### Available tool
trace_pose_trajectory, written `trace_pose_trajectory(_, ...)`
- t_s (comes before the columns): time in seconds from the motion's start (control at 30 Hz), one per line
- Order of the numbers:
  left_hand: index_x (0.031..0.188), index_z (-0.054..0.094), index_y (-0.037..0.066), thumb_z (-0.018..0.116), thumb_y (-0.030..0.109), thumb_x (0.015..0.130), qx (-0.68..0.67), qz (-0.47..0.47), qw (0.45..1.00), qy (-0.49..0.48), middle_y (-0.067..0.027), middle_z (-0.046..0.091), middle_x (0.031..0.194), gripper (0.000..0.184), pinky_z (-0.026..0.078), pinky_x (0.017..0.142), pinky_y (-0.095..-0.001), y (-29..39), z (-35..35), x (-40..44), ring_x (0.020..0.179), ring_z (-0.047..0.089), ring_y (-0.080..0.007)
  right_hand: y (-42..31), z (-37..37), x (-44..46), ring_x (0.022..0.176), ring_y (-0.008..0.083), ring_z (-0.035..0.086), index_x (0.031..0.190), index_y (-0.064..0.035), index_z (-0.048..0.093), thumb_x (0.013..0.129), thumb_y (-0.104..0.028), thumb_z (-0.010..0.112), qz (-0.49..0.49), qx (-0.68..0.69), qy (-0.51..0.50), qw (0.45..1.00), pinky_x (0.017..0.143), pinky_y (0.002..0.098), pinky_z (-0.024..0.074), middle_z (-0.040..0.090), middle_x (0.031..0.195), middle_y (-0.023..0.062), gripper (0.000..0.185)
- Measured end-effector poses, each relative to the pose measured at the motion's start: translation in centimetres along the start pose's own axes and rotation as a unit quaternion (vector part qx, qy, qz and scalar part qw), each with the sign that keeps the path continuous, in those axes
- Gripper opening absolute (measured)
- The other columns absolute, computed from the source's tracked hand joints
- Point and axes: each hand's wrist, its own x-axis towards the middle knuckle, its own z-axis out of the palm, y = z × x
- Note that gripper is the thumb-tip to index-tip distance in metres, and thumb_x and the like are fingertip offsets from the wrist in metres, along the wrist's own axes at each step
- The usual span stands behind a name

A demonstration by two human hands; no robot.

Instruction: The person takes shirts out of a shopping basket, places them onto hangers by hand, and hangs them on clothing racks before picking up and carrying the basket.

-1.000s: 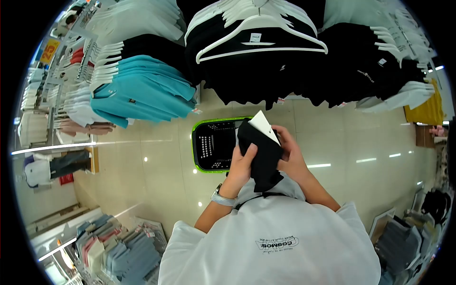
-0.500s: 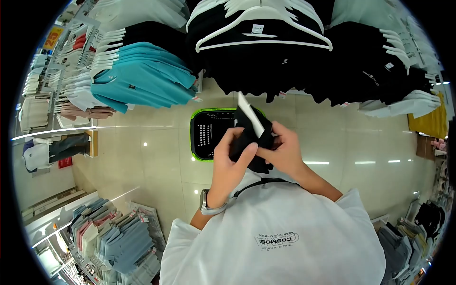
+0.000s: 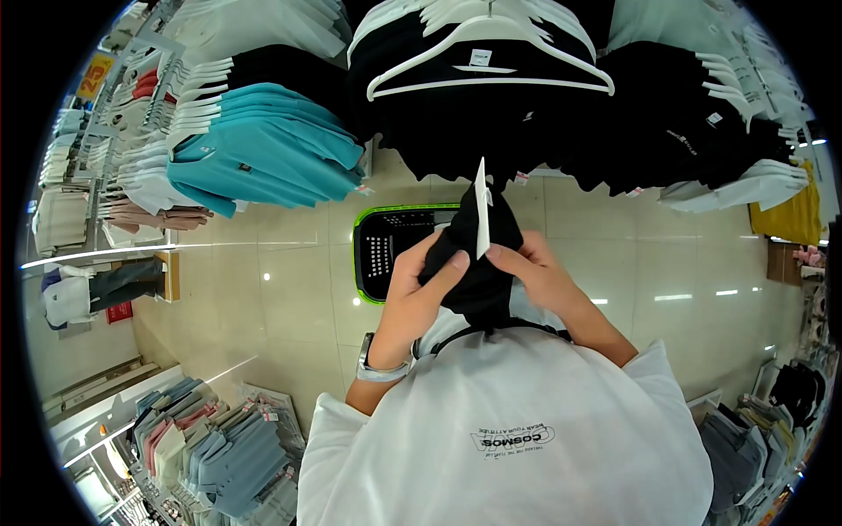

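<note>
In front of my body, both hands hold a folded black garment; its exact kind is not clear. My left hand grips its left side, with the thumb pressed on the front. My right hand is closed on the other side, its thumb beside the lower end of a stiff white card. That card stands nearly upright, seen edge-on against the cloth. Below the hands, a black shopping basket with a green rim is on the floor, partly hidden by my left hand and the garment.
Ahead hang black shirts on white hangers. Teal shirts hang to their left, a yellow garment far right. Behind me on the left is a rack of blue and pink clothes. Glossy tiled floor surrounds the basket.
The white card has turned from slanting left to nearly upright. The black garment has shifted slightly right and shows more of its length, still in both hands.
</note>
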Motion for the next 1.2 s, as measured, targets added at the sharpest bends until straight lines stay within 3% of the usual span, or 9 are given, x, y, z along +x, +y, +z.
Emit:
trace_pose_trajectory(0.1, 0.096, 0.06, -0.002, 0.059, 0.01, 0.089, 0.008, 0.028, 0.998, 0.061, 0.0054, 0.054, 0.076, 0.014, 0.037, 0.06, -0.0175, -0.2, -0.7, 0.0, 0.068, 0.045, -0.0022, -0.5, -0.9, 0.2, 0.082, 0.0063, 0.054, 0.104, 0.0012, 0.06, 0.088, -0.014, 0.059, -0.029, 0.001, -0.005, 1.0, 0.073, 0.0216, 0.0438, 0.061, 0.09, -0.0004, 0.022)
trace_pose_trajectory(0.2, 0.091, 0.061, -0.001, 0.063, 0.01, 0.087, -0.052, 0.039, 0.988, 0.142, 0.0036, 0.06, 0.079, 0.012, 0.044, 0.064, -0.0192, 1.3, -1.9, 0.8, 0.071, 0.054, -0.0037, -2.1, -1.1, 0.5, 0.079, 0.0059, 0.052, 0.099, 0.0029, 0.06, 0.085, -0.009, 0.058, -0.159, -0.106, 0.108, 0.976, 0.071, 0.0205, 0.0422, 0.059, 0.088, -0.0013, 0.018)
trace_pose_trajectory(0.3, 0.096, 0.063, -0.001, 0.064, 0.01, 0.086, -0.012, 0.017, 0.99, 0.138, 0.0018, 0.062, 0.083, 0.015, 0.045, 0.067, -0.0197, 1.7, -4.4, 0.6, 0.074, 0.056, -0.0052, -4.1, -4.1, 0.0, 0.075, 0.005, 0.051, 0.093, 0.0037, 0.06, 0.081, -0.005, 0.057, -0.207, -0.257, 0.062, 0.942, 0.068, 0.0197, 0.0406, 0.057, 0.085, -0.0019, 0.015)
trace_pose_trajectory(0.4, 0.097, 0.064, -0.001, 0.065, 0.013, 0.085, 0.05, 0.07, 0.975, 0.204, 0.0019, 0.062, 0.084, 0.018, 0.044, 0.066, -0.019, 3.1, -5.1, 1.0, 0.072, 0.055, -0.0051, -6.7, -5.6, -0.5, 0.072, 0.0045, 0.05, 0.089, 0.0041, 0.06, 0.08, -0.002, 0.056, -0.164, -0.319, 0.03, 0.933, 0.066, 0.0195, 0.0396, 0.055, 0.082, -0.0023, 0.012)
trace_pose_trajectory(0.57, 0.074, 0.057, -0.003, 0.066, 0.01, 0.083, 0.233, 0.137, 0.947, 0.176, 0.006, 0.048, 0.062, 0.018, 0.029, 0.05, -0.0192, 4.5, -7.0, 2.4, 0.058, 0.037, -0.0028, -8.0, -6.3, 0.2, 0.073, 0.0052, 0.052, 0.092, 0.0039, 0.06, 0.082, -0.001, 0.053, -0.098, -0.248, 0.047, 0.963, 0.067, 0.0199, 0.0417, 0.056, 0.08, -0.0022, 0.014)
trace_pose_trajectory(0.63, 0.073, 0.056, -0.003, 0.066, 0.011, 0.083, 0.248, 0.134, 0.946, 0.159, 0.0061, 0.047, 0.062, 0.02, 0.029, 0.05, -0.0191, 5.0, -7.4, 3.1, 0.058, 0.037, -0.0027, -8.4, -6.1, 0.9, 0.075, 0.0052, 0.053, 0.096, 0.0022, 0.06, 0.084, -0.003, 0.051, -0.086, -0.209, 0.09, 0.97, 0.069, 0.0201, 0.0428, 0.057, 0.081, -0.0027, 0.016)
trace_pose_trajectory(0.83, 0.079, 0.059, -0.004, 0.063, 0.015, 0.087, 0.191, 0.126, 0.958, 0.175, 0.0054, 0.05, 0.063, 0.021, 0.031, 0.05, -0.0178, 5.9, -7.9, 4.8, 0.057, 0.04, -0.0012, -11.9, -6.8, 2.7, 0.077, 0.0033, 0.052, 0.102, -0.0006, 0.06, 0.088, -0.01, 0.053, -0.053, -0.293, 0.03, 0.954, 0.07, 0.0187, 0.0417, 0.058, 0.083, -0.004, 0.018)
trace_pose_trajectory(0.97, 0.082, 0.059, -0.002, 0.062, 0.02, 0.088, 0.227, 0.215, 0.927, 0.205, 0.0048, 0.049, 0.065, 0.024, 0.031, 0.051, -0.018, 6.0, -7.4, 5.9, 0.06, 0.04, -0.0018, -13.0, -6.0, 2.8, 0.075, 0.0021, 0.051, 0.102, -0.0003, 0.061, 0.089, -0.019, 0.059, -0.053, -0.359, 0.078, 0.929, 0.067, 0.017, 0.0408, 0.058, 0.082, -0.0054, 0.023)
trace_pose_trajectory(1.2, 0.074, 0.055, -0.003, 0.076, 0.029, 0.073, 0.343, 0.198, 0.899, 0.189, 0.0034, 0.048, 0.059, 0.039, 0.035, 0.051, -0.0206, 6.1, -6.3, 6.0, 0.056, 0.042, -0.0058, -14.2, -5.1, 2.8, 0.072, 0.0025, 0.051, 0.098, 0.0011, 0.064, 0.087, -0.021, 0.063, -0.078, -0.354, 0.073, 0.929, 0.066, 0.0175, 0.0412, 0.059, 0.079, -0.0055, 0.025)
